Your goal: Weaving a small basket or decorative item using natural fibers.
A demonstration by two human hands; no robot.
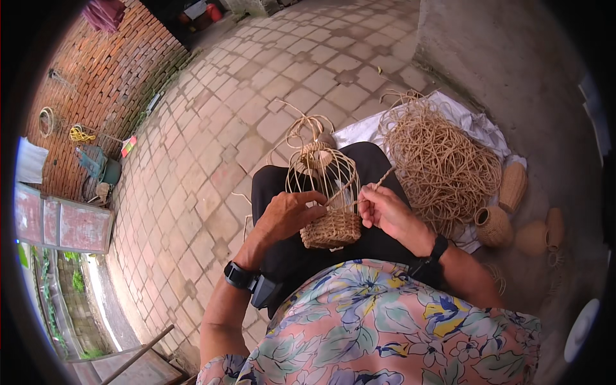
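Observation:
A small half-woven basket (330,230) sits on my lap between my thighs. Its lower part is a tight tan weave, and thin bare ribs (321,176) bow upward from it. My left hand (289,217) is closed on the basket's left side, with fingers bent over the top of the weave and the ribs. On the right, the fingers of my right hand (387,212) pinch a twisted cord (384,177) beside the ribs. One end of the cord sticks up past this hand, and the other leads toward the basket.
To my right a large tangled heap of tan cord (443,160) lies on a white sheet (366,131). Near it are several woven vessels, among them a round one (493,226) and a long one (513,186). A brick wall (106,83) stands at the far left.

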